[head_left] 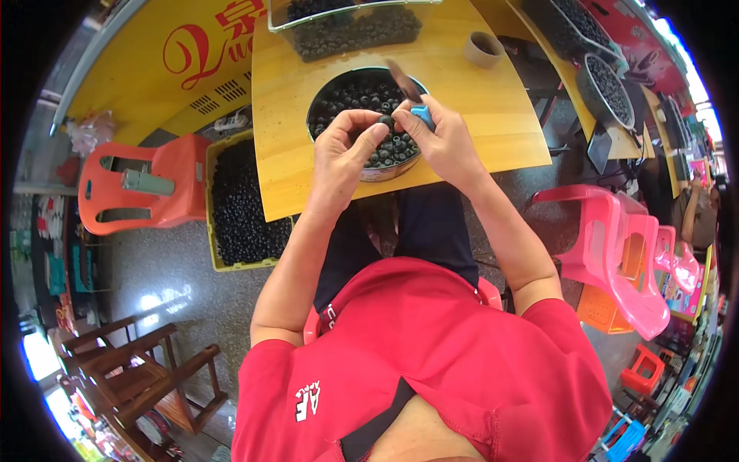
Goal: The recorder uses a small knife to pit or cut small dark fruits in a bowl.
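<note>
Both my hands meet over a round metal bowl at the near edge of the wooden table. My left hand is closed, pinching a small dark round piece that looks like a snail, between thumb and forefinger. In my closed right hand is a knife with a blue handle, its brownish blade pointing up and away to the left. The right thumb and fingertips are at the dark piece too; whether they touch it I cannot tell. Many similar dark round pieces fill the bowl below.
On the table stand a clear tub of dark pieces and a small brown cup. A yellow crate of dark pieces sits on the floor at left, beside an orange stool. Pink chairs stand at right.
</note>
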{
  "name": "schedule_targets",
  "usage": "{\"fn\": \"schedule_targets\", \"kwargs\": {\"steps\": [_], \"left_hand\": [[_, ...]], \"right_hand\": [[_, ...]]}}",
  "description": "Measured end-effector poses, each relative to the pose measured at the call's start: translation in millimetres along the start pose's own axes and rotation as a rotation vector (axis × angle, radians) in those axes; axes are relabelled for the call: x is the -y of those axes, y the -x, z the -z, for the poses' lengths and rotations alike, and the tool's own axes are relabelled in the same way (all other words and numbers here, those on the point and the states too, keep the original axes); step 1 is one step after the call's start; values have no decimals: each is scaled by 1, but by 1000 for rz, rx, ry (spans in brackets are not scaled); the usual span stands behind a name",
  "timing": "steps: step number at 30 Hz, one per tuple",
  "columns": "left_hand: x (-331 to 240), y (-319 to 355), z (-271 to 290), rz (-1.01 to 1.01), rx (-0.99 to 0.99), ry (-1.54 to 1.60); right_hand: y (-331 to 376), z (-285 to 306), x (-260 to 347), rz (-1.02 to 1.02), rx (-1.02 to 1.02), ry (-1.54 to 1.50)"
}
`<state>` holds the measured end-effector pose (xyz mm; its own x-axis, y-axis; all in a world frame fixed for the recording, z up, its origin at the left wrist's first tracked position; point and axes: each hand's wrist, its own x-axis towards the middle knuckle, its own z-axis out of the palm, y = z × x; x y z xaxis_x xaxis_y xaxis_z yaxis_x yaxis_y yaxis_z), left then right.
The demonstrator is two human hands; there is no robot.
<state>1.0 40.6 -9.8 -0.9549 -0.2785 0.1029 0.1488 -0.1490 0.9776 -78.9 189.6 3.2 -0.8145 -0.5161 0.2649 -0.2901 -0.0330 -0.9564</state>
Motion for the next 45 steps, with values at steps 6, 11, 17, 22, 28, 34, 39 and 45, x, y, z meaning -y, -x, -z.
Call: {"fn": "schedule_targets", "kwargs": {"steps": [6,11,17,22,28,34,39,45], "left_hand": [[1,-3,-2,37,-20,189],[5,-5,-2,12,0,242],[5,-3,0,-9,8,258],[0,2,2,30,24,389],[-4,3,1,11,63,419],[-10,3,-5,-47,40,349],[-6,-3,2,-120,75,287],[-11,-17,-1,50,92,459]], "right_hand": [[10,1,3,379,-53,475],[11,-2,1,397,-71,569],[12,-4,3,448,-100,628],[7,-2,-13,370,-108,771],[0,2,4,81,-5,315],[-2,-6,14,-195,166,-208],[1,-5,17,-309,237,-547],[-5,10,18,-288,69,-336]]}}
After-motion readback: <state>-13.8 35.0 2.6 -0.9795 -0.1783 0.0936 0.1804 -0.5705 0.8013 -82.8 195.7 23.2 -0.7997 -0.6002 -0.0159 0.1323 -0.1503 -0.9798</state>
